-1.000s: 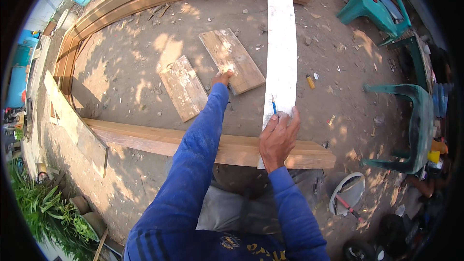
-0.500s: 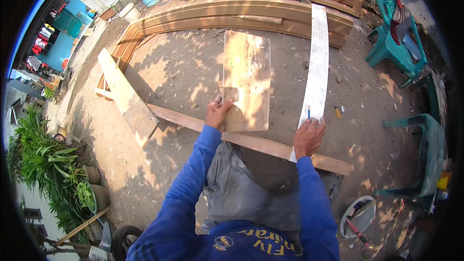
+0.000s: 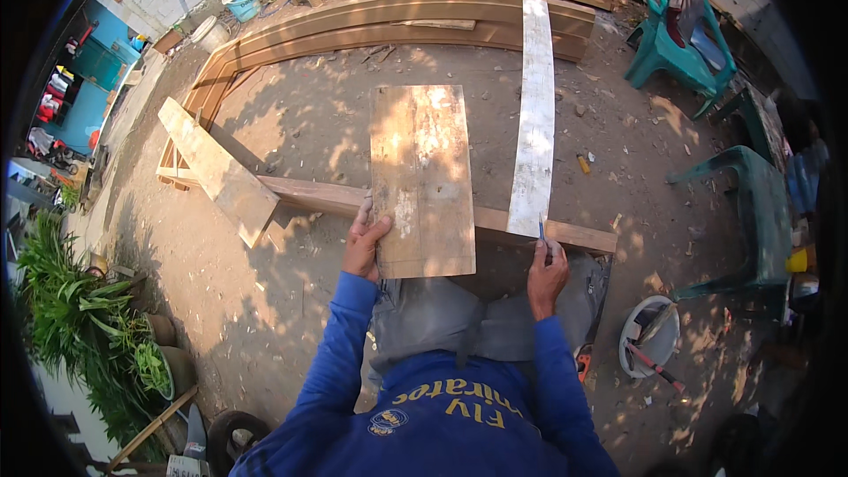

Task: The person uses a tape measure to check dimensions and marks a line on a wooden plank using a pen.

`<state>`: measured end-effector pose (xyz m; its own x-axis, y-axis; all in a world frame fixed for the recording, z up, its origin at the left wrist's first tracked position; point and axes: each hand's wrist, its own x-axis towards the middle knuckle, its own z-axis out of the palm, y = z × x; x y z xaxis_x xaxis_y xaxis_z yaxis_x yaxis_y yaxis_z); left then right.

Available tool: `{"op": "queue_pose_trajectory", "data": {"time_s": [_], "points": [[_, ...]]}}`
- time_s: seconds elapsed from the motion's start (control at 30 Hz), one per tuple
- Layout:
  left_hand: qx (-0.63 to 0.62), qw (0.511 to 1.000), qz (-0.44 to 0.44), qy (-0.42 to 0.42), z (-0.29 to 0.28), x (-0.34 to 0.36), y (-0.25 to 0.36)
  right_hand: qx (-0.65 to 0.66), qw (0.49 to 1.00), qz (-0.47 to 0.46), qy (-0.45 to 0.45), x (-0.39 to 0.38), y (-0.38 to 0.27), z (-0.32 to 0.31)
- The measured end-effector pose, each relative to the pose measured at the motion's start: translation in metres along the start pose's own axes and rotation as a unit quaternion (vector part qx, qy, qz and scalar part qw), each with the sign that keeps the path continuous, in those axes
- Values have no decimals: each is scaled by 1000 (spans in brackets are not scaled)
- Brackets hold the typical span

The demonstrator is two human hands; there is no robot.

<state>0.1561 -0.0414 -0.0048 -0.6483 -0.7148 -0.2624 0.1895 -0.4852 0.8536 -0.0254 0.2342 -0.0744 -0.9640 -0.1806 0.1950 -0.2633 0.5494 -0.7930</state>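
My left hand grips a wide wooden board by its lower left edge, thumb on the face. The board is held up over a long wooden beam that runs across in front of my legs. A blue pencil points up from the closed fingers of my right hand, its tip by the near end of a whitish plank. That plank's near end rests on the beam and its far end on stacked timber. On the left, a shorter light plank lies slanting across the beam.
Stacked brown timber frames curve across the far side. Green plastic chairs stand at the right, above a bucket with tools. Potted plants line the left. A yellowish stub lies on the dirt ground.
The wide board has come closer to my body with my left hand. My right hand has drawn back off the whitish plank to its near end, still with the pencil.
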Motion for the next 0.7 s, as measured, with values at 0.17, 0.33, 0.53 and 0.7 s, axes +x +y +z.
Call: {"op": "queue_pose_trajectory", "data": {"time_s": [0.17, 0.33, 0.53, 0.7], "points": [[38, 999, -13, -14, -4, -8, -3, -29, 996, 81, -24, -7, -9, -16], [164, 985, 16, -46, 13, -5, 9, -57, 993, -104, 30, 41, -8, 9], [330, 938, 70, -80, 22, -16, 30, -156, 969, -181, 58, 47, 12, 39], [464, 863, 118, -158, 55, -9, 21, -92, 993, -75, 20, 25, 24, 18]]}}
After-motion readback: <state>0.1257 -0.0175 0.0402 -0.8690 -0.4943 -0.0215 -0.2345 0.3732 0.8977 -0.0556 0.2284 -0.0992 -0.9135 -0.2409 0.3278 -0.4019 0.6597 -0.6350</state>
